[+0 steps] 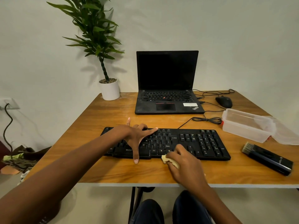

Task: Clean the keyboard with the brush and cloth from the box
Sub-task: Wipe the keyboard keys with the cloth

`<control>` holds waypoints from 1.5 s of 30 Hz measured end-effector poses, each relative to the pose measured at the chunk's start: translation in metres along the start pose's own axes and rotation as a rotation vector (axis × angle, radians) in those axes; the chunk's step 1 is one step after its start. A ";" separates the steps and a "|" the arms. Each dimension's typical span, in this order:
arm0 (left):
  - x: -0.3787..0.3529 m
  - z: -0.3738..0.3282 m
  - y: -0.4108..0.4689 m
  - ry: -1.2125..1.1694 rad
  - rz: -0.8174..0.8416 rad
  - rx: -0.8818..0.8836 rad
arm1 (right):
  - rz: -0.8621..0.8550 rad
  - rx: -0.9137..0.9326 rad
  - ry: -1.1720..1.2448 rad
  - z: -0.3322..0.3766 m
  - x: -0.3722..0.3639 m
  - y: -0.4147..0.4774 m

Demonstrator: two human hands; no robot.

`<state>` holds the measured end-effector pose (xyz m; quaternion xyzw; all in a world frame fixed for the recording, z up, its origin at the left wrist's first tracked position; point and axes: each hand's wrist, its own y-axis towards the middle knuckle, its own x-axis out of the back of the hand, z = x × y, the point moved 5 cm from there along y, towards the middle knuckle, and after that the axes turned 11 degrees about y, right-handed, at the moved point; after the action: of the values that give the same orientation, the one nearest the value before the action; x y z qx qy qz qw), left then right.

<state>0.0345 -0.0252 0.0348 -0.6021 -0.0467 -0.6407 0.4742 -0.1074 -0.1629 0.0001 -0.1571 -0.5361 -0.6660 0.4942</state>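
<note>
A black keyboard (202,143) lies across the middle of the wooden table (113,172). My left hand (137,136) rests on its left half with fingers spread straight, thumb reaching over the front edge. My right hand (182,162) grips a small pale yellow cloth (165,158) and presses it against the keyboard's front edge near the middle. The black brush (267,158) lies on the table to the right of the keyboard, bristles pointing back left. A clear plastic box (246,126) stands open behind the brush, with its lid (286,135) beside it.
An open black laptop (167,84) stands at the back of the table, a black mouse (224,101) and cables (208,119) to its right. A potted plant (110,89) occupies the back left corner. My knees show under the table's front edge.
</note>
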 end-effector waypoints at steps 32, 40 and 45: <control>0.054 -0.083 0.045 -0.058 -0.150 -0.121 | -0.052 0.108 -0.173 -0.055 0.049 -0.027; 0.054 -0.082 0.044 -0.032 -0.116 -0.114 | 0.027 0.237 -0.177 -0.038 0.043 -0.013; 0.055 -0.082 0.047 -0.048 -0.119 -0.125 | -0.057 0.092 -0.257 -0.088 0.092 -0.047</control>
<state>0.0160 -0.1331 0.0339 -0.6420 -0.0537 -0.6546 0.3956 -0.1609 -0.2873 0.0088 -0.2030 -0.6291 -0.6290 0.4091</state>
